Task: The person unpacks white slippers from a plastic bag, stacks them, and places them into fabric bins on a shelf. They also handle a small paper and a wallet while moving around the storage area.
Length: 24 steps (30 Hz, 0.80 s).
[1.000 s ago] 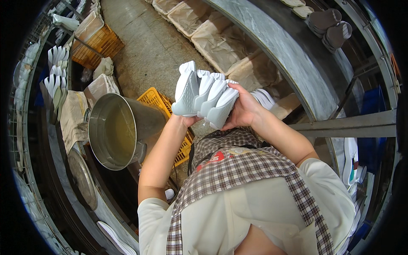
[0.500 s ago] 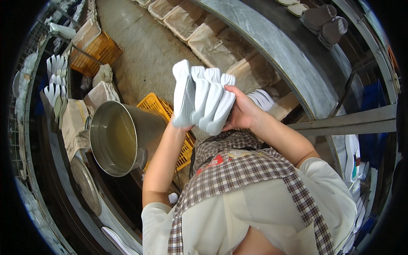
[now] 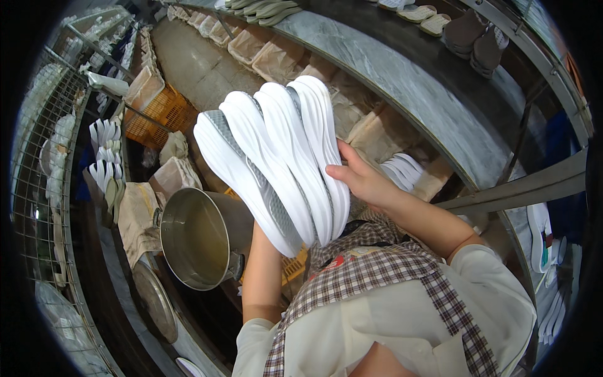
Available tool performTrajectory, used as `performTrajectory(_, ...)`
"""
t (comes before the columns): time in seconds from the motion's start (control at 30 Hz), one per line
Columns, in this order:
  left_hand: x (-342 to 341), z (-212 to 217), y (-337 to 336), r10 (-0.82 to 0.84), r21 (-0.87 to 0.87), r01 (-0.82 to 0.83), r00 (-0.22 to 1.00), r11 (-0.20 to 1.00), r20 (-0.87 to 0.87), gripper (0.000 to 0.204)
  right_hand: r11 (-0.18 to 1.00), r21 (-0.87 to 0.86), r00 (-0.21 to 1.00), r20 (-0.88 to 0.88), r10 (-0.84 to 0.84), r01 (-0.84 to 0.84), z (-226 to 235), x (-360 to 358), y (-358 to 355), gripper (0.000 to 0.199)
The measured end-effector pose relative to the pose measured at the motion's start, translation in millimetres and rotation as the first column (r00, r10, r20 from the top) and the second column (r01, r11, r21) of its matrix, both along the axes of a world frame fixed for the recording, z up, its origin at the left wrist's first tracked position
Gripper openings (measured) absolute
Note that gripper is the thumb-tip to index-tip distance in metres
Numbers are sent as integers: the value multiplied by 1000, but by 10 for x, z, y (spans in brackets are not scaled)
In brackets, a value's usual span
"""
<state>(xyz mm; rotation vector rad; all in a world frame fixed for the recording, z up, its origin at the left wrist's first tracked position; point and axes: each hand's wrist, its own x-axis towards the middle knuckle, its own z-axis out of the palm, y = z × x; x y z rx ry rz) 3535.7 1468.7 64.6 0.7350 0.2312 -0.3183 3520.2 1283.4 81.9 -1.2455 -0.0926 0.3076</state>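
Note:
Several white shoe soles (image 3: 276,163) stand on edge side by side in a tight row, raised in front of me. Grey textured strips of their faces show between the white sidewalls. My right hand (image 3: 361,176) is closed on the right end of the row, thumb lying on the outermost sole. From the lower left my left forearm (image 3: 262,276) comes up to the near end of the soles. The left hand itself is hidden behind them, where it supports the bundle.
A large steel pot (image 3: 196,248) of cloudy liquid stands left of my forearm. Its round lid (image 3: 154,301) leans nearby. An orange crate (image 3: 166,116) stands further back. Cloth-lined bins (image 3: 279,58) run below the curved marble-look counter (image 3: 377,63). Brown shoes (image 3: 487,50) sit top right.
The soles have come closer to my view and tipped, so their long white sides now show. Both hands have stayed with them. My view has also shifted.

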Motion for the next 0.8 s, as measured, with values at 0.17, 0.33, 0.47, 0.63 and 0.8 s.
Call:
performTrajectory(0.17,71,27,56,-13,17,12,999,1000,39,51,1000,29,1000,0,9,-9,22,53,1,98)
performTrajectory(0.33,182,50,57,-34,84,25,994,996,101,51,1000,2,996,89,12,-12,-83,94,-12,101)
performTrajectory(0.47,242,48,95,-41,179,10,984,984,172,51,999,26,991,136,16,-20,-177,105,-47,104)
performTrajectory(0.63,192,-36,124,-92,457,-58,949,888,301,51,992,-113,954,300,-21,58,-232,180,-145,104)
performTrajectory(0.8,132,-146,56,-223,733,-175,884,658,412,52,958,-268,917,399,14,102,-229,303,-321,101)
